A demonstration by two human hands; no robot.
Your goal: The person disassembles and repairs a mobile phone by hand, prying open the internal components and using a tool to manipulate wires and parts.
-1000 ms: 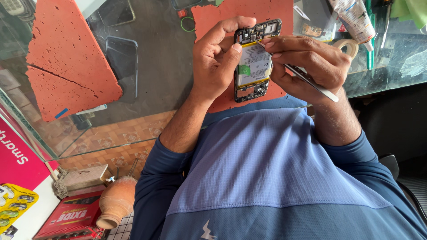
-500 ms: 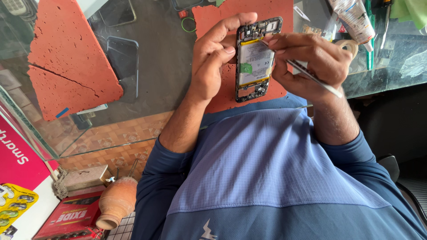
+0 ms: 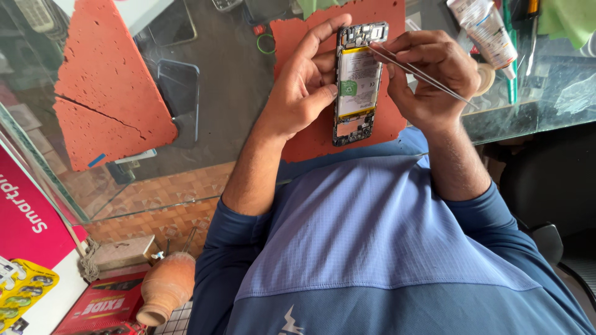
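We see a glass tabletop (image 3: 236, 105) with two rough orange mats on it. The larger mat (image 3: 105, 93) lies at the left and has a crack across it. The second orange mat (image 3: 379, 80) lies in the middle, under our hands.

Our left hand (image 3: 304, 87) is closed around an opened phone (image 3: 357, 84). The thumb presses on the left edge of the phone and the fingers reach behind its far end. The phone is held upright above the middle mat, with its back cover off, so the pale battery and the dark circuit parts are visible.

Our right hand (image 3: 428, 77) is just right of the phone and is pinched on thin metal tweezers (image 3: 416, 71). The tip of the tweezers touches the far part of the phone, near the top of the battery.

At the far right, a white tube (image 3: 484, 31) lies on the tabletop beside a green cloth (image 3: 568, 22). A small green ring (image 3: 266, 43) lies left of the middle mat.
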